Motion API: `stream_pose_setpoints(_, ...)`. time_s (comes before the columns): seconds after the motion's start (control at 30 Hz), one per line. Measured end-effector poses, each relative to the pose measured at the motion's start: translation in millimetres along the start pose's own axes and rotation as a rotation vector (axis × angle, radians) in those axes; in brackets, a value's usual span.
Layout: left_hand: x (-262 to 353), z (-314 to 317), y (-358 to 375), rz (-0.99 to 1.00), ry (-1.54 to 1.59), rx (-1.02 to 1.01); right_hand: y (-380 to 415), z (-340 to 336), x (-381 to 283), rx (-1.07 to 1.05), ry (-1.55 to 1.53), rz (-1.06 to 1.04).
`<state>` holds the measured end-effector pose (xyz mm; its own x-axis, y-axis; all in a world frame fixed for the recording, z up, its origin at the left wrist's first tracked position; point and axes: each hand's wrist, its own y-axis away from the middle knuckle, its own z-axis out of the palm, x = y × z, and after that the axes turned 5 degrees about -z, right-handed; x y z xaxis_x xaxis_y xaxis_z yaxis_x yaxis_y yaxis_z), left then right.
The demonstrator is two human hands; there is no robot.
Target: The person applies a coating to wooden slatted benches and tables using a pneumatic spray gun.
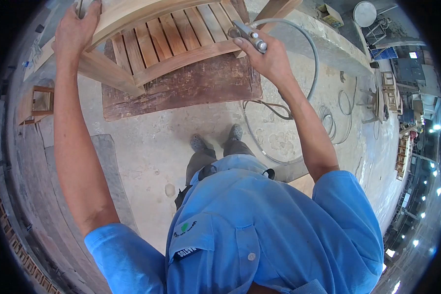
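A slatted wooden chair frame (174, 36) rests on a worn brown board (181, 88) at the top of the view. My left hand (77, 30) is at its left corner, with fingers bent over the curved rail; whether they grip the rail or something small is hard to make out. In my right hand (265, 55) is a metal air gun (250, 35), held beside the right end of the slats. A grey hose (308, 41) runs from the tool and curves down to the right.
Coiled hose (328, 122) lies on the concrete floor (154, 157) at the right. A small wooden frame (41, 104) stands at the left. Beyond a low concrete ledge (328, 46) are a cardboard box (330, 15) and a round-topped stool (364, 13). More wooden furniture lines the far right.
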<state>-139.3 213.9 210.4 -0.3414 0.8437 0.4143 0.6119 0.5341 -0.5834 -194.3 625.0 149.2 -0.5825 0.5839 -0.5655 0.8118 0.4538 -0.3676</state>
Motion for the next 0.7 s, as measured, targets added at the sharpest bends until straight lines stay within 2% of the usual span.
stream_pose_setpoints(0.33,-2.8,0.9,-3.3,0.000,-0.041,-0.020,57.9,-25.9,2.3,-0.049,-0.060,0.014)
stream_pose_setpoints(0.47,5.9,-2.1,0.4,-0.050,-0.038,-0.027,15.1,-30.3,-16.6,-0.067,-0.019,0.108)
stream_pose_setpoints(0.57,5.1,-2.0,-1.5,-0.049,-0.039,-0.038,-14.1,-25.0,-17.9,0.041,0.010,-0.078)
stream_pose_setpoints(0.7,-0.7,3.3,-2.3,-0.026,-0.014,-0.010,-20.0,-25.1,-14.2,-0.036,0.085,-0.002)
